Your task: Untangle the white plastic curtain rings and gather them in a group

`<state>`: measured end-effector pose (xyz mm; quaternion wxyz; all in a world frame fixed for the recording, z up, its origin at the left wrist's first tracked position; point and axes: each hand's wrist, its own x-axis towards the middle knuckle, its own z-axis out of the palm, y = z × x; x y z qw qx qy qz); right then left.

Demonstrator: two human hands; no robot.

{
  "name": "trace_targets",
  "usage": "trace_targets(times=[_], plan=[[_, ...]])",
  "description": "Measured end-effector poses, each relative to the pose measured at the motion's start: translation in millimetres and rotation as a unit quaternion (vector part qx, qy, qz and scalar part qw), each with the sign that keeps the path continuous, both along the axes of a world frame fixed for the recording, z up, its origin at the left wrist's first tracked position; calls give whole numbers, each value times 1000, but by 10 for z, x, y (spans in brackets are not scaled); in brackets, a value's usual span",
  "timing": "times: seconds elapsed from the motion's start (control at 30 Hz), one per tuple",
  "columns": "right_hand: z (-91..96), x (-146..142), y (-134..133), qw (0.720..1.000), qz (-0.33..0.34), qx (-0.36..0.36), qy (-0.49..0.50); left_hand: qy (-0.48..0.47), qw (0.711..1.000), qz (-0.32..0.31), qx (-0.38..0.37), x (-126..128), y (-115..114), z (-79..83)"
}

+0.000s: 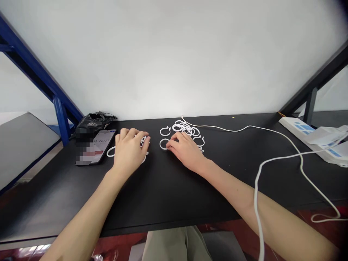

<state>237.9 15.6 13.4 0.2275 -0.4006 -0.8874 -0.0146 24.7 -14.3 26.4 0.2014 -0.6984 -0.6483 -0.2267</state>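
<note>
The white ring (pixel 160 144) lies to the left of the right hand (pixel 187 150), on the side facing the left hand (pixel 129 150). The right hand is the nearer: its thumb and forefinger are narrow and appear to pinch the ring's right edge. The ring is round, with no evident long axis; its right portion is hidden by the fingers. Whether it is raised off the black table (pixel 168 192) cannot be told. The left hand is palm down, over several other rings (pixel 108 152); its grip cannot be determined. A pile of rings (pixel 178 125) lies beyond the right hand.
</note>
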Motion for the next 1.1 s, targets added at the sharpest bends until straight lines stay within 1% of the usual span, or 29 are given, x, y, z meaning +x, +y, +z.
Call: trace_targets(times=[0.1,0.17,0.23,0.3,0.33,0.37,0.4,0.43,0.5,0.57,0.63,0.73,0.8,0.93,1.1], plan=[[13,2,-23,999,26,31,24,-95,989,-96,-51,155,-15,19],[21,1,-33,997,38,63,37,-202,966,-120,-105,226,-24,38],[30,-8,-41,994,46,95,42,-328,924,-120,-158,248,-23,53],[43,-23,-51,991,55,109,49,-431,873,-130,-188,227,-13,57],[50,-29,-58,991,59,101,65,-466,853,-137,-192,208,-7,56],[57,-33,-65,991,57,81,95,-487,841,-141,-188,189,-1,54],[63,-33,-72,988,49,49,139,-492,840,-141,-178,173,2,52],[67,-28,-78,981,36,8,189,-482,850,-138,-163,161,2,50],[67,-2,-80,961,11,-73,266,-419,889,-140,-125,154,-9,51],[57,33,-69,951,10,-124,282,-330,926,-168,-81,165,-29,52],[44,60,-50,950,27,-142,275,-251,943,-212,-49,178,-47,49],[36,69,-26,942,38,-153,296,-172,947,-268,-37,180,-56,33],[43,63,-23,938,43,-157,307,-146,945,-288,-43,168,-54,22],[68,64,-40,939,62,-135,309,-133,939,-313,-47,149,-50,26],[82,86,-50,950,68,-113,283,-138,933,-330,-45,151,-46,34]])
